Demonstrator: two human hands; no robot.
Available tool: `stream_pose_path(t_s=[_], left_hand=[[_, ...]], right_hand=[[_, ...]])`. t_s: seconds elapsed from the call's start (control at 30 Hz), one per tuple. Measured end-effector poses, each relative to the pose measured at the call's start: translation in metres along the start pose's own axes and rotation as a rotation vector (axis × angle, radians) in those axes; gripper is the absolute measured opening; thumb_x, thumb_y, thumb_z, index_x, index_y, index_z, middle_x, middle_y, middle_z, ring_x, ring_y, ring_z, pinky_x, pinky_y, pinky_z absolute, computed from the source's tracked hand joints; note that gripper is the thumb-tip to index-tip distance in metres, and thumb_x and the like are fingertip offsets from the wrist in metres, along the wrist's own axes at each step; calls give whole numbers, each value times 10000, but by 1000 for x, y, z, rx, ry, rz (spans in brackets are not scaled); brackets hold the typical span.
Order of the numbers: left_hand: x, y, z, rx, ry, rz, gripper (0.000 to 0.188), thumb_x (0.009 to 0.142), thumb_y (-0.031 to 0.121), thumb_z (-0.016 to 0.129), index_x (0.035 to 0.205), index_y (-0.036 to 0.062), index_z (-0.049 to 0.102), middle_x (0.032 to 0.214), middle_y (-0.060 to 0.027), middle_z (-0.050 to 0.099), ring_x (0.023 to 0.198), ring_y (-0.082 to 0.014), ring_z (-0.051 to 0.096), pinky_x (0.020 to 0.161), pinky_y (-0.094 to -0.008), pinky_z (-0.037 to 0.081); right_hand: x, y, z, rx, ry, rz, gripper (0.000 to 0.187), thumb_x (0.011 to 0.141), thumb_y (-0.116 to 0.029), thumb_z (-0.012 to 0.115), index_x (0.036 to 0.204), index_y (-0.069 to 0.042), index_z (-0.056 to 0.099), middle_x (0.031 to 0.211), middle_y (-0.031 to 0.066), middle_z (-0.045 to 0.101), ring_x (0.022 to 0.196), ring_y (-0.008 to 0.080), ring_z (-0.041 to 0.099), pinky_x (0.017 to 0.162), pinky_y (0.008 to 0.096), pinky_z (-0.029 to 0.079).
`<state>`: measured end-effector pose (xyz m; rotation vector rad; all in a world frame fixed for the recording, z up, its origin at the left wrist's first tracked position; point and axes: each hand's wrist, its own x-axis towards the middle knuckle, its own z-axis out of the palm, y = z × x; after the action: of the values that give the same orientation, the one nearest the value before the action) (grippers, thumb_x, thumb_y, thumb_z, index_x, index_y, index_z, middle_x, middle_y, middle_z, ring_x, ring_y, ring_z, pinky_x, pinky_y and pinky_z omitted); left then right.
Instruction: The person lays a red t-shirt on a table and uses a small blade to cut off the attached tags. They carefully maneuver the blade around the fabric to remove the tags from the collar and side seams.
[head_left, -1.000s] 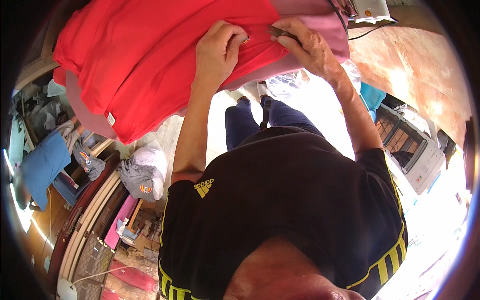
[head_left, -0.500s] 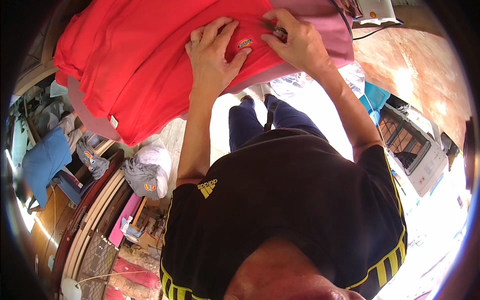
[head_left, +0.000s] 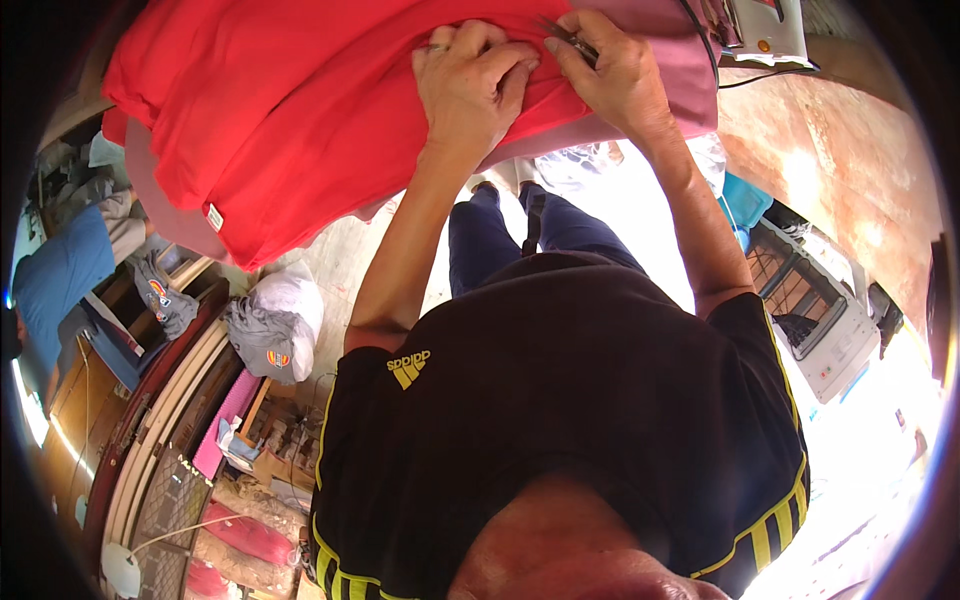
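Observation:
Red fabric, a garment with a small white label [head_left: 215,217] near its lower left corner, lies in folds across a mauve-covered surface [head_left: 680,100]. My left hand [head_left: 468,95] rests on this red garment [head_left: 300,110], its fingers curled and the thumb and forefinger pinched together at the cloth. Just to the right, my right hand [head_left: 620,80] grips small dark metal thread snips [head_left: 572,40], their tips pointing up and left over the red fabric. The small emblem on the garment is hidden beneath my left hand.
A dark cable [head_left: 706,45] runs beside a white machine part [head_left: 765,30] at the upper right. Grey caps or cloths with emblems [head_left: 268,345] hang at the left, near a person in a blue shirt [head_left: 65,270]. A white-framed appliance [head_left: 830,345] stands at the right.
My left hand has shifted right, over the emblem, and its spread fingers have curled into a pinch. My right hand has moved slightly right, still holding the snips.

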<state>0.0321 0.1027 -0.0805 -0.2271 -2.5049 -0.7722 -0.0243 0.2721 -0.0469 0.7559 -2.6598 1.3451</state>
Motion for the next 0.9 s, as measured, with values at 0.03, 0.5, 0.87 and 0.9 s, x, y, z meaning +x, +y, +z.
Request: stream_pose_path(t_s=[0.03, 0.5, 0.87, 0.9], left_hand=[[-3, -2, -1, -81, 10, -13, 154, 764, 115, 786, 912, 133, 748, 859, -23, 640, 815, -233, 597, 743, -366, 439], [-91, 1, -61, 36, 71, -172, 154, 726, 165, 827, 854, 148, 742, 925, -11, 630, 872, -240, 587, 753, -391, 419], [-141, -19, -105, 273, 186, -422, 291, 807, 243, 765, 1080, 152, 716, 1110, -21, 620, 1062, -255, 571, 902, -432, 394], [-152, -30, -110, 319, 214, -461, 292, 819, 259, 756, 1090, 158, 714, 1113, -20, 617, 1084, -252, 568, 920, -435, 381]], right_hand=[[-1, 1, -1, 2, 15, -45, 130, 884, -87, 691, 973, -32, 614, 699, 89, 631, 606, 324, 631, 584, 371, 521], [-19, 33, -21, 11, -371, -281, 369, 731, -175, 856, 1044, -71, 691, 1064, 43, 673, 853, 196, 715, 741, 318, 611], [-7, 23, -19, 5, -325, -25, 196, 812, -68, 795, 953, -23, 667, 762, 71, 658, 698, 119, 624, 617, 276, 494], [-6, 21, -15, -44, -304, -20, 206, 814, -79, 794, 963, -26, 662, 767, 74, 654, 693, 129, 626, 613, 286, 496]])
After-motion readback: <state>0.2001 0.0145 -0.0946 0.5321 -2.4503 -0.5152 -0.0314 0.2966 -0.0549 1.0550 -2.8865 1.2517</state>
